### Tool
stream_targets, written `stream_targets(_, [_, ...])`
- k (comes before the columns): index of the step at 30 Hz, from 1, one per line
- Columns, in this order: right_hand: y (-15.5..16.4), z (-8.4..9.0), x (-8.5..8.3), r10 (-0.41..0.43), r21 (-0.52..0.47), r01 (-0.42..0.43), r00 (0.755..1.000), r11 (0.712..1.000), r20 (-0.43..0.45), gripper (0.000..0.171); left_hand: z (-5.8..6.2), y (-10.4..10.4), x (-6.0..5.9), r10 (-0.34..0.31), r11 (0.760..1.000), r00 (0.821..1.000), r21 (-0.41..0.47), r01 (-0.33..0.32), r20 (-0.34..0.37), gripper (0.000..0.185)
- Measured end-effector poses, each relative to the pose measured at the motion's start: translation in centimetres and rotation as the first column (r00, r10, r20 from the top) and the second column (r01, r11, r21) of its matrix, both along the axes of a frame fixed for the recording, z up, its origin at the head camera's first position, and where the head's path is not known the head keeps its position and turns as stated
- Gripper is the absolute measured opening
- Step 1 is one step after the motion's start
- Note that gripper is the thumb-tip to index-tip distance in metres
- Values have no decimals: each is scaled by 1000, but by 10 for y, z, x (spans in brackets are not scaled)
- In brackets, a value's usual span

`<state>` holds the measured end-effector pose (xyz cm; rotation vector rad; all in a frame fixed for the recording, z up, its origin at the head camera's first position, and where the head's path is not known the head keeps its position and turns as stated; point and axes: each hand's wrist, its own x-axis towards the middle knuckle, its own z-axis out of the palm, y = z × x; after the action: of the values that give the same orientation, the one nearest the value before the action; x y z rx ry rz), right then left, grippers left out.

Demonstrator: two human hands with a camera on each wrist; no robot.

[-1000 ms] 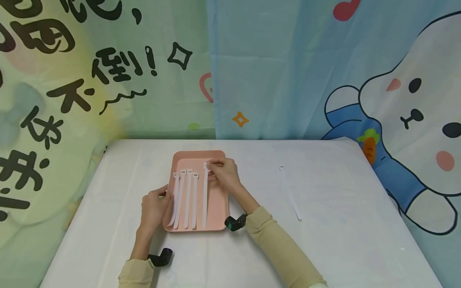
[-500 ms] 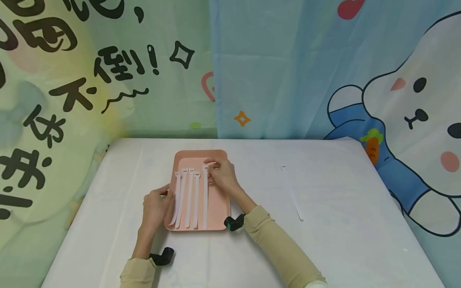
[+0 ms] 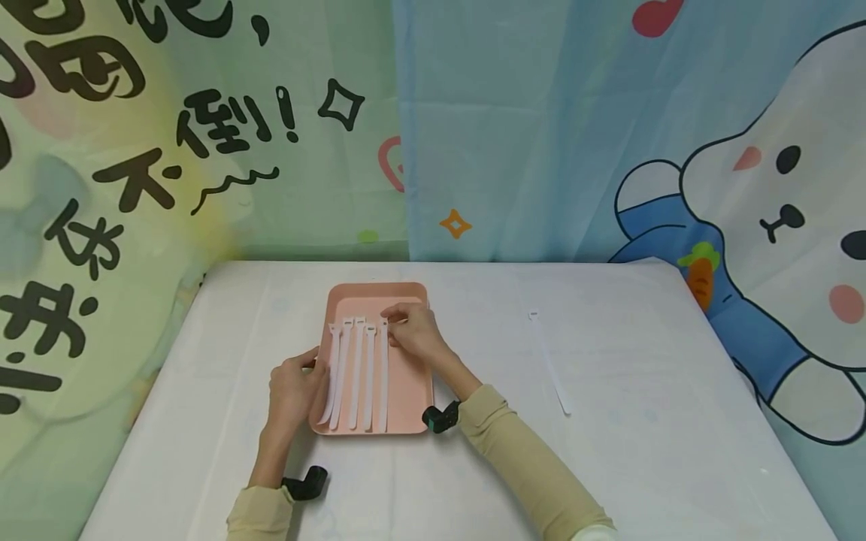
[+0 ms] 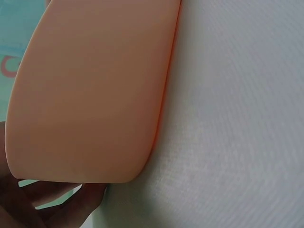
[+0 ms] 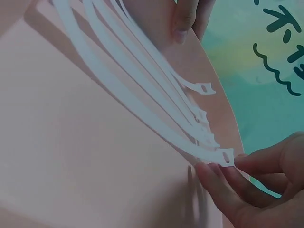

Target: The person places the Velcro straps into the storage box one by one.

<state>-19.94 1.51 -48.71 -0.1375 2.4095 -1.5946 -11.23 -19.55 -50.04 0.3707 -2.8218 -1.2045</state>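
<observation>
A pink tray (image 3: 411, 376) sits on the white table (image 3: 609, 451), its long axis running away from the person. Five white cable ties lie in it side by side, parallel to that axis, with their slotted heads at the far end. The right hand (image 3: 414, 333) pinches the head of the rightmost cable tie (image 3: 383, 376) between thumb and fingertips (image 5: 216, 178), at the far end of the tray; the strap trails back toward the person. The left hand (image 3: 292, 387) grips the tray's near left rim, its fingers curled round the edge. The right hand is therefore the nearer to the tie's head, and the left steadies the tray. One loose cable tie (image 3: 551, 368) lies on the table well apart to the right, angled slightly off the tray's axis.
</observation>
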Motion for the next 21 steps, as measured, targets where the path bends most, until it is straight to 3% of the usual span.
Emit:
stream_targets(6, [2,2,2,36,21,-36,999,999,-11,36,0,0,0,2,1000,1000,-8,-2,-2,40])
stream_targets(21, [10,8,6,14,16,-14,1000,1000,12,30,1,2,2,-7,1000,1000,-17,6,-19,38])
